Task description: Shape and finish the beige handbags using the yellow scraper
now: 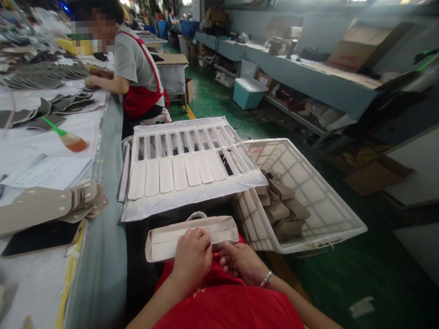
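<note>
A long, cream-lined open case (160, 241) lies in front of my lap, its inside facing up and a small loop at its far edge. My left hand (194, 254) is closed over its near wall, with the fingers bent into the case. At the near right edge of the case, my right hand (240, 262) has its thumb and fingertips pressed together, the other fingers curled. Just beyond the case, a white slatted rack (145, 210) carries a row of flat cream strips (180, 173). The underside of the case is hidden.
To the right, a white plastic crate (314, 209) holds several grey-brown folded pieces (284, 205). On the left table (97, 284) are stacked grey-brown panels (44, 204), a dark flat slab (42, 238), papers (50, 173) and a glue bottle (72, 141). A co-worker (137, 66) sits ahead.
</note>
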A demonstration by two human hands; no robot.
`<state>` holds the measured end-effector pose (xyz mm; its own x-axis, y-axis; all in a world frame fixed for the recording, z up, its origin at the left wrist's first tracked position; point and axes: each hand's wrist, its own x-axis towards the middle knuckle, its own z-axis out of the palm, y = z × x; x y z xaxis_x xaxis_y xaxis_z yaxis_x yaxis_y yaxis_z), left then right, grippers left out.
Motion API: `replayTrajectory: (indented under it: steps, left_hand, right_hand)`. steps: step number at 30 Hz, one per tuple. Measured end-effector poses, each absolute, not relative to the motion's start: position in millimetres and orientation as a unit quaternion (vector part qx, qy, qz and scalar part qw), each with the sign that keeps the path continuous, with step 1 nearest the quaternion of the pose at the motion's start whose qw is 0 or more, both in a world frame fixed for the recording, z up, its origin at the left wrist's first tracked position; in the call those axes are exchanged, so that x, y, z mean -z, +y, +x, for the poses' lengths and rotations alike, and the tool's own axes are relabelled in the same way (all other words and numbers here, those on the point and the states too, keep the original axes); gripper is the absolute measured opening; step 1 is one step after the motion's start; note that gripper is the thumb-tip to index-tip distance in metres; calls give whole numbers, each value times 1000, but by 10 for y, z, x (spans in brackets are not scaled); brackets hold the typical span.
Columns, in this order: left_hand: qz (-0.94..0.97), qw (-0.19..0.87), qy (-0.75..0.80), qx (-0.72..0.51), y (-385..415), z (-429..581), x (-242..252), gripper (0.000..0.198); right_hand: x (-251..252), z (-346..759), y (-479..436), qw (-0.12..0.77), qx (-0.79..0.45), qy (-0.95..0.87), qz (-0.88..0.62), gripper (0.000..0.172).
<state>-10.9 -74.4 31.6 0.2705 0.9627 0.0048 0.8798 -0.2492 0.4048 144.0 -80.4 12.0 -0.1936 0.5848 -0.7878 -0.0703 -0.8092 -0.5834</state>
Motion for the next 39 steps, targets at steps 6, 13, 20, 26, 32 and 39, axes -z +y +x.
replayTrajectory:
  steps: [6,13,20,26,32,39]
  left_hand:
    - [781,174,589,-112,-667,-134,-320,6]
    - [783,186,586,-94,-567,-149,-342,5]
    - [785,206,577,-93,-512,-182,-335,6]
    - [772,187,593,-130,-585,-535,-377,4]
    - [780,199,584,-103,-612,-671,-399,15]
    - [776,153,606,-85,-651,-592,-354,11]
  right_hand:
    - [-82,1330,-759,243,-747,-172,-594,34]
    - [213,1260,-789,271,-747,-193,-575,46]
    - [155,1190,-755,277,-753,-190,-566,45]
    - [51,1138,-687,242,-753,-194,-580,44]
    - [65,1048,-698,236,-753,-178,-588,38]
    - [85,967,-760,258,-773,-181,-550,35]
